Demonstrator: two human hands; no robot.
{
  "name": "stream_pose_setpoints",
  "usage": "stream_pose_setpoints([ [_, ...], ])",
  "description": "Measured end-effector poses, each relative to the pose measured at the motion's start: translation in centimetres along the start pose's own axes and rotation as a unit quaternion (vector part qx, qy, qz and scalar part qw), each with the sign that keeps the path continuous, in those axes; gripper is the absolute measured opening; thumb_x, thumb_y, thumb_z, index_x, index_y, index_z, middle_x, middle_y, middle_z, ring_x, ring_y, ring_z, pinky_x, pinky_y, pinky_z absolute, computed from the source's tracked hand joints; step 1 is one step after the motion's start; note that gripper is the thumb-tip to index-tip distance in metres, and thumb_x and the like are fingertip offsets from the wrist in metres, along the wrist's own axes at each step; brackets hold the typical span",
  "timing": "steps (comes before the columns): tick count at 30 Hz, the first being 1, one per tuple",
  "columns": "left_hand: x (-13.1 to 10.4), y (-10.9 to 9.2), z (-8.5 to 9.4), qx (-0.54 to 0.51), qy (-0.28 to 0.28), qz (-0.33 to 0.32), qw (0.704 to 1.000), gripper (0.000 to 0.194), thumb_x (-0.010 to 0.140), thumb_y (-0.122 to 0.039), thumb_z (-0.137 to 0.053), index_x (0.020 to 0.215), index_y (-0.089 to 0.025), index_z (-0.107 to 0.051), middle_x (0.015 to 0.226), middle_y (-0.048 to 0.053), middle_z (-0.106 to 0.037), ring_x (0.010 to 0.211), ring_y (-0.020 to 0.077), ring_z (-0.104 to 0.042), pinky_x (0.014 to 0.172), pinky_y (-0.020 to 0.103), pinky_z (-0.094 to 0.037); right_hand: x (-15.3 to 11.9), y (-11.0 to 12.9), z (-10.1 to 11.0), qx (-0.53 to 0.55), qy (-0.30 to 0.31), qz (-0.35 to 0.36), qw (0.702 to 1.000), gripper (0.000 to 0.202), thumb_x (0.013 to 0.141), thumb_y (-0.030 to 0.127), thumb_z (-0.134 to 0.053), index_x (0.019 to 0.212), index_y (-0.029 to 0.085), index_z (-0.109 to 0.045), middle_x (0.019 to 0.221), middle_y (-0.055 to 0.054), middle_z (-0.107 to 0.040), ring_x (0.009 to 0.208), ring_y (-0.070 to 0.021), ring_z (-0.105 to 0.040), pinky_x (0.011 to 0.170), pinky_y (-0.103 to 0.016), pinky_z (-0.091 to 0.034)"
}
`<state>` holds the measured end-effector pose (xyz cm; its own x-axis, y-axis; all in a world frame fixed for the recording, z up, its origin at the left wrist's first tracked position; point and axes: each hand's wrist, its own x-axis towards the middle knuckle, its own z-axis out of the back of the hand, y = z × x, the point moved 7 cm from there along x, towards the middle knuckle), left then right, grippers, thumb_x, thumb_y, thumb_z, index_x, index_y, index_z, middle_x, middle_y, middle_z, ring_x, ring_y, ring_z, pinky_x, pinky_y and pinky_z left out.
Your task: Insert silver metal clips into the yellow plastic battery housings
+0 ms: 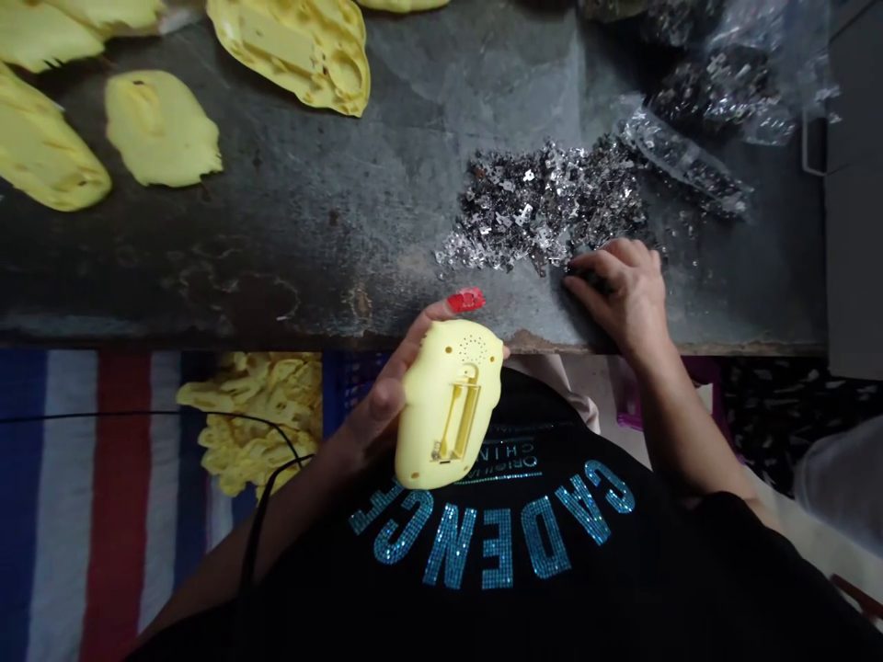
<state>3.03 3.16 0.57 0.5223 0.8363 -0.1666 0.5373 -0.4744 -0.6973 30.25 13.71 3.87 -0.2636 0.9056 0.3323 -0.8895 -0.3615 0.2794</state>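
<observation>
My left hand [387, 397] is closed around a yellow plastic toy shell [434, 418], held in front of my body. A rectangular battery recess and a patch of small speaker holes show on its face. Red tape or covering wraps one fingertip of that hand. On the table, my right hand [624, 290] rests at the near edge of a heap of small shiny metal clips [544, 207]. Its thumb and fingers are pinched together in the dark lower part of the heap; whatever is between them is hidden.
Yellow shell pieces [162, 129] lie at the table's far left, with a larger shell [303, 46] beside them. Plastic bags of metal parts [731, 87] sit at the back right. Below the table edge, a blue crate [345, 391] stands near piled yellow parts [255, 414]. A black cable [255, 524] crosses my left arm.
</observation>
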Motion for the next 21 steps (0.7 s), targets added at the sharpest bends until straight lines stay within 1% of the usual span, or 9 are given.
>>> stream_pose_setpoints([
  [3, -0.1, -0.4, 0.1, 0.058, 0.025, -0.026, 0.998, 0.112, 0.091, -0.091, -0.076, 0.18, -0.033, -0.04, 0.153, 0.018, -0.075, 0.126, 0.0387, -0.082, 0.092, 0.042, -0.074, -0.5, 1.0, -0.1, 0.006, 0.025, 0.034, 0.999, 0.019, 0.113, 0.039, -0.068, 0.108, 0.03, -0.083, 0.104, -0.005, -0.078, 0.104, -0.0296, -0.068, 0.092, -0.047, -0.046],
  [6, -0.7, -0.2, 1.2, 0.045, -0.018, -0.008, 0.999, 0.111, 0.091, -0.096, -0.07, 0.178, -0.032, -0.045, 0.162, 0.02, -0.071, 0.127, 0.0407, -0.082, 0.09, 0.041, -0.074, -1.9, 1.5, 1.0, 0.025, 0.035, 0.065, 0.997, 0.02, 0.115, 0.037, -0.066, 0.109, 0.03, -0.083, 0.103, -0.004, -0.078, 0.1, -0.0274, -0.068, 0.089, -0.045, -0.045],
  [8, -1.2, -0.1, 1.4, 0.025, -0.046, 0.005, 0.999, 0.105, 0.092, -0.097, -0.067, 0.172, -0.03, -0.055, 0.169, 0.02, -0.066, 0.13, 0.0414, -0.08, 0.09, 0.041, -0.074, -2.3, 1.5, 1.8, 0.031, 0.015, 0.069, 0.997, 0.017, 0.114, 0.038, -0.068, 0.109, 0.03, -0.083, 0.102, -0.004, -0.078, 0.099, -0.027, -0.067, 0.087, -0.044, -0.045],
  [10, -1.5, -0.3, 1.2, 0.02, -0.081, 0.014, 0.996, 0.095, 0.097, -0.094, -0.063, 0.164, -0.028, -0.063, 0.175, 0.018, -0.061, 0.138, 0.0414, -0.077, 0.096, 0.042, -0.074, -1.9, 2.0, 2.2, 0.026, -0.016, 0.068, 0.997, 0.015, 0.113, 0.038, -0.07, 0.109, 0.029, -0.082, 0.102, -0.005, -0.078, 0.098, -0.027, -0.067, 0.087, -0.045, -0.044],
  [12, -1.5, -0.6, 0.6, 0.023, -0.106, 0.01, 0.994, 0.092, 0.098, -0.093, -0.062, 0.162, -0.027, -0.064, 0.176, 0.017, -0.06, 0.143, 0.0414, -0.074, 0.101, 0.043, -0.072, -0.8, 3.4, 1.5, 0.016, -0.025, 0.081, 0.996, 0.013, 0.113, 0.037, -0.07, 0.113, 0.031, -0.082, 0.105, -0.005, -0.078, 0.1, -0.0275, -0.066, 0.088, -0.046, -0.045],
  [15, -1.3, -1.1, 0.2, 0.016, -0.128, -0.01, 0.992, 0.099, 0.095, -0.096, -0.063, 0.169, -0.031, -0.056, 0.173, 0.017, -0.063, 0.143, 0.042, -0.075, 0.1, 0.043, -0.072, 1.2, 6.0, -0.7, -0.005, 0.008, 0.124, 0.992, 0.017, 0.112, 0.034, -0.07, 0.125, 0.035, -0.081, 0.117, -0.006, -0.079, 0.109, -0.0306, -0.065, 0.091, -0.05, -0.047],
  [17, -1.4, -1.3, 0.5, 0.01, -0.138, -0.023, 0.99, 0.1, 0.096, -0.095, -0.064, 0.171, -0.031, -0.053, 0.171, 0.018, -0.065, 0.142, 0.0423, -0.075, 0.098, 0.043, -0.073, 1.9, 6.8, -1.6, -0.02, 0.022, 0.154, 0.988, 0.022, 0.111, 0.033, -0.073, 0.132, 0.035, -0.08, 0.124, -0.008, -0.079, 0.113, -0.0328, -0.064, 0.091, -0.051, -0.049],
  [19, -1.6, -1.4, 0.8, 0.0, -0.133, -0.032, 0.991, 0.096, 0.098, -0.091, -0.067, 0.17, -0.029, -0.054, 0.169, 0.018, -0.066, 0.142, 0.0424, -0.075, 0.098, 0.043, -0.072, 1.7, 6.4, -1.3, -0.02, 0.019, 0.181, 0.983, 0.02, 0.111, 0.035, -0.074, 0.129, 0.034, -0.081, 0.125, -0.008, -0.08, 0.112, -0.0328, -0.066, 0.09, -0.051, -0.049],
  [21, -1.8, -1.4, 1.1, -0.009, -0.134, -0.034, 0.99, 0.09, 0.1, -0.089, -0.066, 0.166, -0.028, -0.059, 0.171, 0.017, -0.065, 0.144, 0.0409, -0.074, 0.101, 0.042, -0.072, 0.9, 5.1, 0.0, 0.011, 0.01, 0.185, 0.983, 0.014, 0.112, 0.036, -0.074, 0.123, 0.033, -0.082, 0.121, -0.007, -0.082, 0.109, -0.0305, -0.069, 0.09, -0.05, -0.049],
])
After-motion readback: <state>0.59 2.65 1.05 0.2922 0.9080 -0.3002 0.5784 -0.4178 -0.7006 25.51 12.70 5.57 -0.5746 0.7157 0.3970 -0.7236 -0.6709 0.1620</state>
